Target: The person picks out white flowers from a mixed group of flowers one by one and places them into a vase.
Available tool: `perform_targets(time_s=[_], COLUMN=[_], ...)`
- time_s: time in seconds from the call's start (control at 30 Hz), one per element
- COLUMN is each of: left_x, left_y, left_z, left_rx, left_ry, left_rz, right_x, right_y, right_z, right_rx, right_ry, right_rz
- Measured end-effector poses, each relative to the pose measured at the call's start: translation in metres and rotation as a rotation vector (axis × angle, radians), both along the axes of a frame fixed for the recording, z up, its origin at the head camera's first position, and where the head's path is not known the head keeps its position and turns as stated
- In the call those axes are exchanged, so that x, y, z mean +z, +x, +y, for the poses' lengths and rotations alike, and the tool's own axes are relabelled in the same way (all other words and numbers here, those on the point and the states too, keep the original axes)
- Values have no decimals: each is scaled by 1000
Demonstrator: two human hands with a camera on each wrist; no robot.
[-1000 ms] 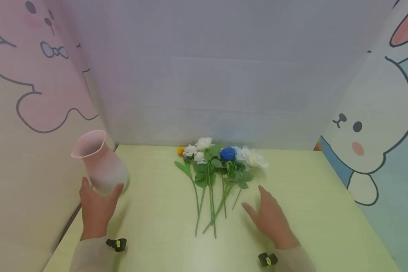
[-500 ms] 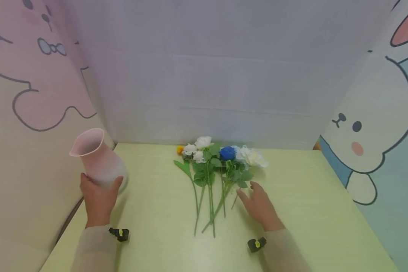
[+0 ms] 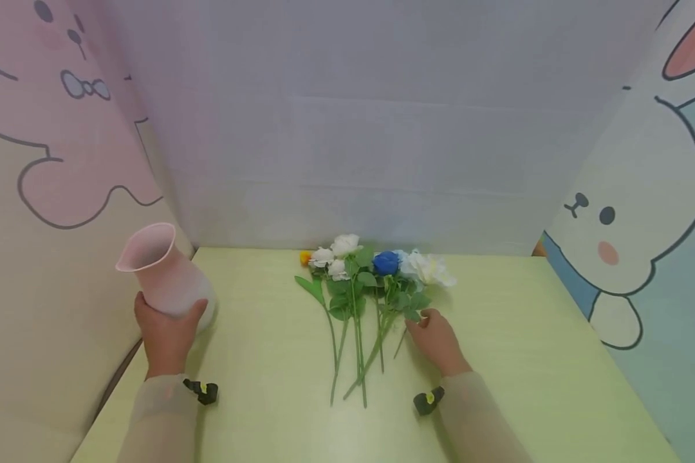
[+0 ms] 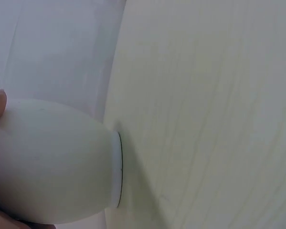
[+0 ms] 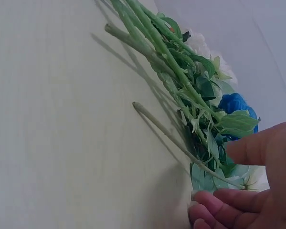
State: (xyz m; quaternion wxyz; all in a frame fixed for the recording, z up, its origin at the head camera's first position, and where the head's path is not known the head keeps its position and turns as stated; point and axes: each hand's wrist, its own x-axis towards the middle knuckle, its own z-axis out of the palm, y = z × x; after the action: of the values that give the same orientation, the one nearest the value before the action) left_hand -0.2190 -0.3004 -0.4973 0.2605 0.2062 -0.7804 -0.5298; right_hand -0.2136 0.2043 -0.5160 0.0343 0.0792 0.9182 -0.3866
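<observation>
My left hand (image 3: pixel 168 331) grips a pink-and-white vase (image 3: pixel 170 276) at the left, thumb and fingers around its lower body. In the left wrist view, the pale vase base (image 4: pixel 117 169) is close to the tabletop; whether it touches I cannot tell. My right hand (image 3: pixel 440 341) reaches the right side of a bunch of flowers. Its thumb and fingers stand apart around a thin green stem (image 5: pixel 166 136), with a gap still visible. Beside that hand lie a blue rose (image 3: pixel 386 263) and a large white flower (image 3: pixel 431 269).
Smaller white flowers (image 3: pixel 345 245) and an orange bloom (image 3: pixel 305 258) lie left of the blue rose. Several long green stems (image 3: pixel 359 360) point toward the table's front. A pale backdrop (image 3: pixel 347 161) rises behind the table (image 3: pixel 527 360), with cartoon-printed side walls.
My right hand has moved forward and left to the stem under the right-hand leaves, its fingers drawing closer together. The left hand has shifted slightly on the vase, which stays at the left.
</observation>
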Motion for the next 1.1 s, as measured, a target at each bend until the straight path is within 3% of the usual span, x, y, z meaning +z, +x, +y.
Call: perform_targets(time_s=[0.23,0.5,0.87,1.1], left_x=[-6,0,1,-2], left_y=[2,4,4,4], left_z=[1,5,19,32], left_rx=[-8,-22,-74,-79], left_ry=[2,6,5,-54], left_rz=[-29,-64,-25,6], right_x=[-3,-4,-2,-4], right_y=[-10,-20,-24,-24], right_z=[1,-2,-4,-5], right_rx=[-22,-31,-42,-36], right_ry=[-17,10,17,37], right_rz=[-18,-11,-15,0])
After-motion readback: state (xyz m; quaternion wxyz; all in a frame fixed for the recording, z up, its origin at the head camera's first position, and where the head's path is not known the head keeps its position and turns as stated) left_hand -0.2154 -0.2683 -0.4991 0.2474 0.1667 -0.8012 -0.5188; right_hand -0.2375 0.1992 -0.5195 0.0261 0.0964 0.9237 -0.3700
